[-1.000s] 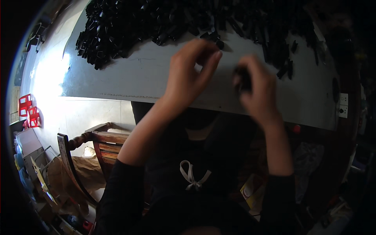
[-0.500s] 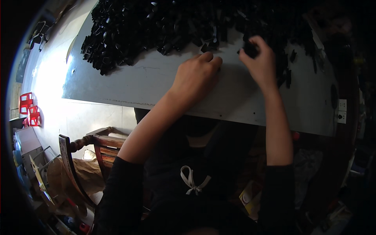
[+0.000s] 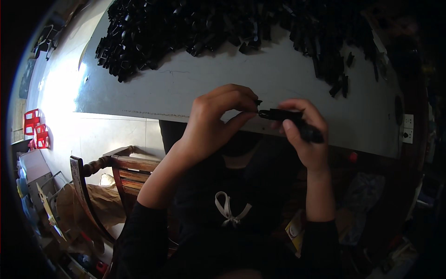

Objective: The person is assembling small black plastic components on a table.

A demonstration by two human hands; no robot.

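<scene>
Over the table's near edge, my two hands face each other, fingertips close together. My left hand [image 3: 211, 116] pinches a small dark piece [image 3: 259, 102] between thumb and fingers; most of it is hidden. My right hand [image 3: 304, 151] is closed on a long black plastic part [image 3: 281, 114] with a narrow tip pointing at the left fingertips. A thicker black end [image 3: 312, 133] shows across the right palm; whether it belongs to the same part I cannot tell. Beyond the hands, a large heap of small black plastic pieces [image 3: 153, 37] covers the far table.
The grey tabletop [image 3: 186, 88] has a straight near edge. Black pieces [image 3: 341, 86] lie loose at the heap's right side. A wooden chair [image 3: 132, 169] stands at the lower left, with red stools [image 3: 31, 122] farther left. A wall socket [image 3: 408, 128] is at the right.
Both hands have come back from the heap toward the table's near edge and closer together. The long black part now shows plainly in my right hand.
</scene>
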